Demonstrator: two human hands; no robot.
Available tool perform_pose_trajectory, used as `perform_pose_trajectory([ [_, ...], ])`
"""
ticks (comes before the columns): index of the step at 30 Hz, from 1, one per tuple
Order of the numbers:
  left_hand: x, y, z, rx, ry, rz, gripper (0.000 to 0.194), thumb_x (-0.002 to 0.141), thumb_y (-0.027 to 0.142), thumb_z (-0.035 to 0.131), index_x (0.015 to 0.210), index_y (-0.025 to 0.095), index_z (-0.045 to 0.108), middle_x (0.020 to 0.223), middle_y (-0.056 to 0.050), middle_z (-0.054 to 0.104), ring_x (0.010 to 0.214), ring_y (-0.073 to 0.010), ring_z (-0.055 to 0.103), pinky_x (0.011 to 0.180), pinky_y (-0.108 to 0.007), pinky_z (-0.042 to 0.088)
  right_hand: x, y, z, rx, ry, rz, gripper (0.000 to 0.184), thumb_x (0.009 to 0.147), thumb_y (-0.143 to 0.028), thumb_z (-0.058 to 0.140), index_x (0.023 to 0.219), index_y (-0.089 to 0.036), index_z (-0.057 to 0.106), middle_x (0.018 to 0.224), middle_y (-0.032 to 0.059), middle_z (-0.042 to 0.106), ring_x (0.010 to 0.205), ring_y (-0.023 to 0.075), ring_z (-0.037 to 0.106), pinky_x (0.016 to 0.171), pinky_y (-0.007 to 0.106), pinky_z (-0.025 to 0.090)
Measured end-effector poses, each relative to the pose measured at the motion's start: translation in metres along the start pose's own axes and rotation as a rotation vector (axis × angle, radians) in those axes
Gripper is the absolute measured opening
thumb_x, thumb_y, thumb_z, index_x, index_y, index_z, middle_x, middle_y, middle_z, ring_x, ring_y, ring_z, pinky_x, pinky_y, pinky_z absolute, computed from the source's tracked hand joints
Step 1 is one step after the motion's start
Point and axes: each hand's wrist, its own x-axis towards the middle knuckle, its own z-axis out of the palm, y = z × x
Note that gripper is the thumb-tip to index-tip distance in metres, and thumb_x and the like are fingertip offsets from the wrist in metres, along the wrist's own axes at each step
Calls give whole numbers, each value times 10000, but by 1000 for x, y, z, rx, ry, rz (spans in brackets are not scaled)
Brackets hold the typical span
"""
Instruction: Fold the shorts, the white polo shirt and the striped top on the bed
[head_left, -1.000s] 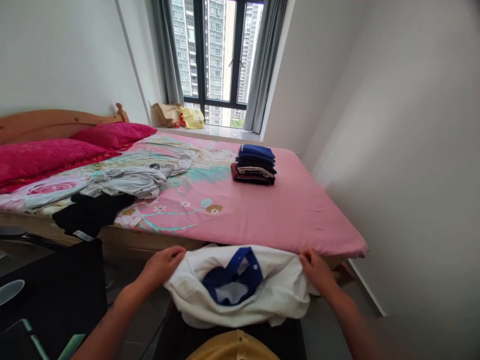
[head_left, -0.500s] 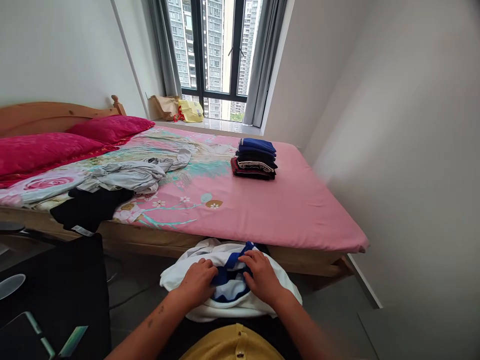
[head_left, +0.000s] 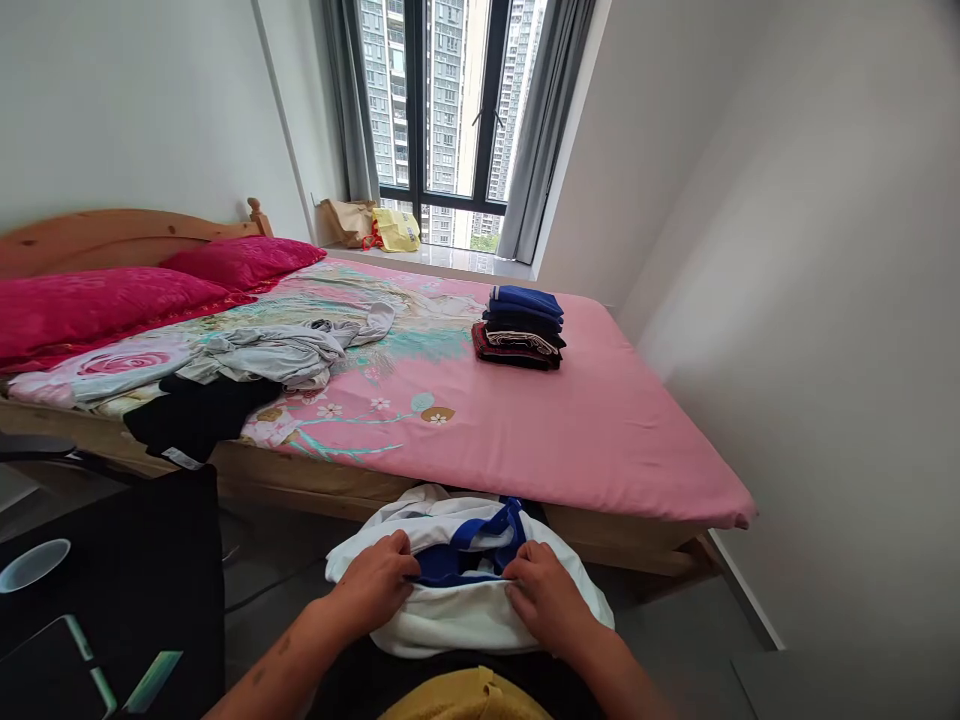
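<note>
A white shirt (head_left: 457,615) with blue trim lies bunched in front of me, at the near side of the bed. Its blue-edged opening gapes, showing blue and dark cloth inside. At the left end of that opening, my left hand (head_left: 386,578) pinches the near edge between thumb and fingers. My right hand (head_left: 546,592) grips the same edge at its right end, fingers curled over the cloth. Between the two hands the edge runs fairly straight. The shirt's lower part is bunched up above my lap.
A stack of folded clothes (head_left: 519,328) stands on the pink bedsheet (head_left: 600,430). Farther left lie a crumpled grey garment (head_left: 277,352) and a black garment (head_left: 199,415) by the bed's edge. A black table (head_left: 157,560) at my left holds a phone (head_left: 52,665) and a clear lid (head_left: 34,566).
My hands have moved apart and closed on the near edge of the shirt's opening, which is now wider and straighter. The view has shifted slightly.
</note>
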Motion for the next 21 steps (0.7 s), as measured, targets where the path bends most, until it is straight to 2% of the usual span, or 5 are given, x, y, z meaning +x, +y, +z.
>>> perform_pose_trajectory([
  [3,3,4,-7,-66,39,-12,252,814,259,449,764,246,695,941,-38,594,838,-174,581,736,-289,412,0,-1,-11,10,-70,22,222,822,-190,476,841,-212,696,902,55,603,894,192,518,813,301,393],
  [7,6,11,-22,-209,95,8,256,794,215,451,740,242,700,911,-8,623,767,-132,589,710,-253,413,5,-8,-14,-83,-90,34,242,825,-189,469,817,-206,711,877,68,618,882,206,524,796,320,394],
  [13,7,25,-38,-249,194,122,257,737,117,481,756,228,712,880,-10,667,805,-142,609,749,-246,453,33,-42,-17,50,-76,-196,262,814,-131,478,920,-210,705,984,49,657,951,182,544,857,284,385],
  [17,4,21,-36,-226,348,239,262,817,140,478,898,242,705,1031,-44,654,972,-165,600,857,-273,474,41,-62,-21,177,-226,-257,261,842,-180,459,979,-210,680,924,28,687,827,148,591,734,233,400],
  [21,5,16,-23,-295,494,281,257,887,199,456,1014,261,670,1122,-58,622,1050,-163,582,890,-277,487,40,-67,-11,173,-211,-196,203,812,-216,477,883,-206,667,820,16,681,717,139,576,616,225,345],
])
